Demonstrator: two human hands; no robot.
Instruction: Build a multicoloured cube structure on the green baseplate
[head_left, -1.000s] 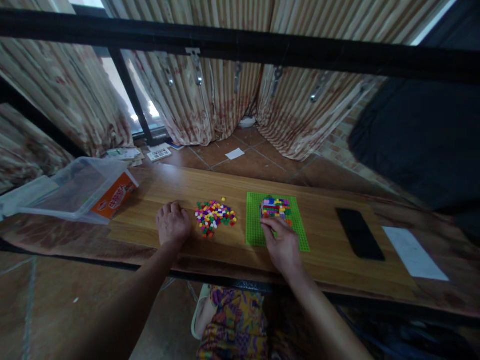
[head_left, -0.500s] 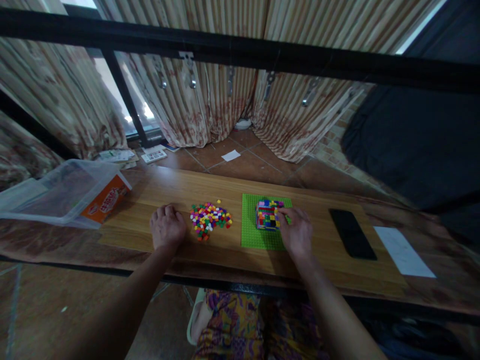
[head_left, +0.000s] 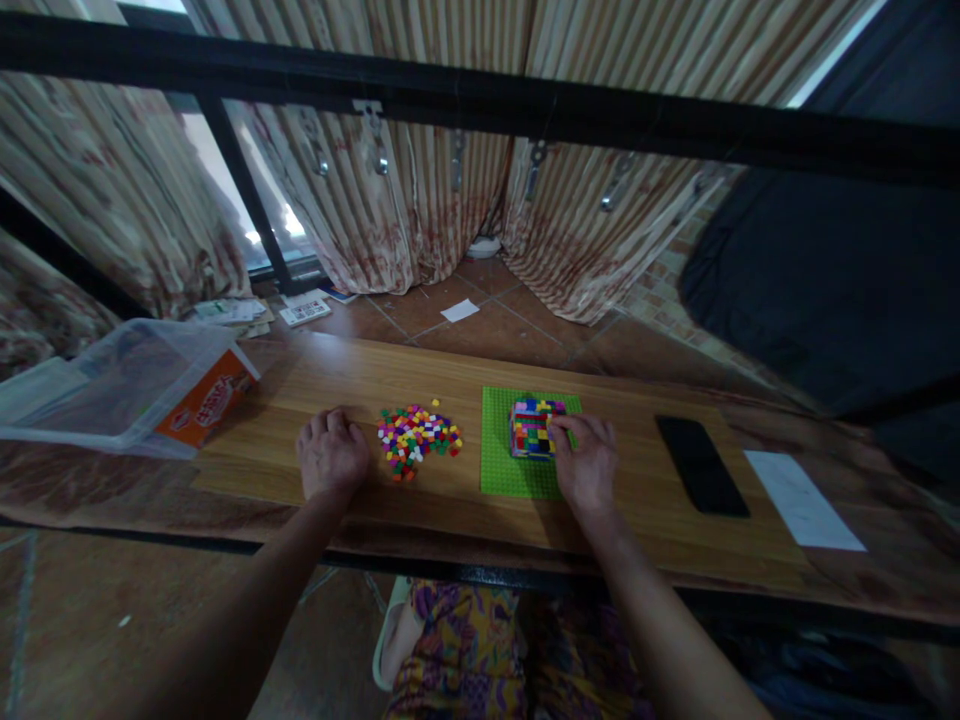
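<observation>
A green baseplate (head_left: 504, 467) lies on the wooden table (head_left: 420, 375) with a block of many-coloured small bricks (head_left: 529, 428) built on it. My right hand (head_left: 586, 462) rests on the plate's right side, fingers curled against the right edge of the brick block. A loose pile of small coloured bricks (head_left: 418, 437) lies left of the plate. My left hand (head_left: 330, 456) lies knuckles-up on the table just left of the pile, fingers curled under, holding nothing I can see.
A clear plastic bin with an orange label (head_left: 142, 385) lies on its side at the table's left end. A black phone (head_left: 701, 465) and a white sheet (head_left: 804, 499) lie to the right. Curtains and a black rail stand behind.
My right hand moved from the near edge of the brick block to its right side. The left hand stayed put.
</observation>
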